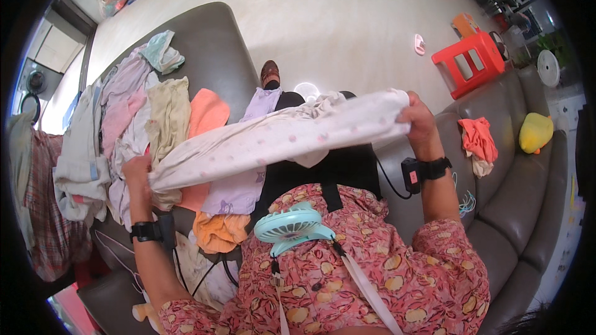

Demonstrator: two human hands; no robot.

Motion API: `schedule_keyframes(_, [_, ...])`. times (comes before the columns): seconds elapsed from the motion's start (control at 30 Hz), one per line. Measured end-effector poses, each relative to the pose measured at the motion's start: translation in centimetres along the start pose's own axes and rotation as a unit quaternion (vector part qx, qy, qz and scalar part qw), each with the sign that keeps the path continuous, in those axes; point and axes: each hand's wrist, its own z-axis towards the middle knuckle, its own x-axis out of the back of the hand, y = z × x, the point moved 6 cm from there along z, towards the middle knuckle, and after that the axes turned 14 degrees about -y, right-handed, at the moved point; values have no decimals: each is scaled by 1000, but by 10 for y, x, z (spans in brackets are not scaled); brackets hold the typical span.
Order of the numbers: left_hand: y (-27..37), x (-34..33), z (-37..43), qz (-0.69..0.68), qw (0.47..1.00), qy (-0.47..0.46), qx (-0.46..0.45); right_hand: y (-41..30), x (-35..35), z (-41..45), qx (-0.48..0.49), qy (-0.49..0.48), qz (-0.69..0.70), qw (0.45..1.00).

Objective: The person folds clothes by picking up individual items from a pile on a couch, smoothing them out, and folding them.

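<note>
A white cloth garment with pinkish dots (284, 142) stretches across my lap, pulled out lengthwise between both hands. My left hand (138, 172) grips its lower left end, beside the heap of clothes. At the upper right end, my right hand (418, 120) is closed on the other edge. Below the garment, a lavender printed garment (235, 193) and a coral cloth (208, 109) show in part. An olive-beige garment (168, 116) lies next to my left hand. An orange cloth (221, 231) is bunched by my left hip.
Several garments (123, 121) cover the grey sofa seat (200, 32) on the left. A coral garment (479, 139) and a yellow plush toy (535, 132) lie on the sofa to the right. Beyond stands a red plastic stool (468, 63). A turquoise fan (288, 228) hangs at my chest.
</note>
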Motion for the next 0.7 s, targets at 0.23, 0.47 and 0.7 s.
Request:
schedule_keyframes(0.23, [142, -97, -57, 498, 812, 56, -301, 57, -48, -25, -265, -227, -262, 900])
schedule_keyframes(0.47, [203, -235, -95, 197, 775, -256, -543, 75, -51, -57, -321, -188, -200, 907])
schedule_keyframes(0.7, [179, -311, -110, 448, 671, -305, -506, 72, -43, -69, -291, -166, -202, 920])
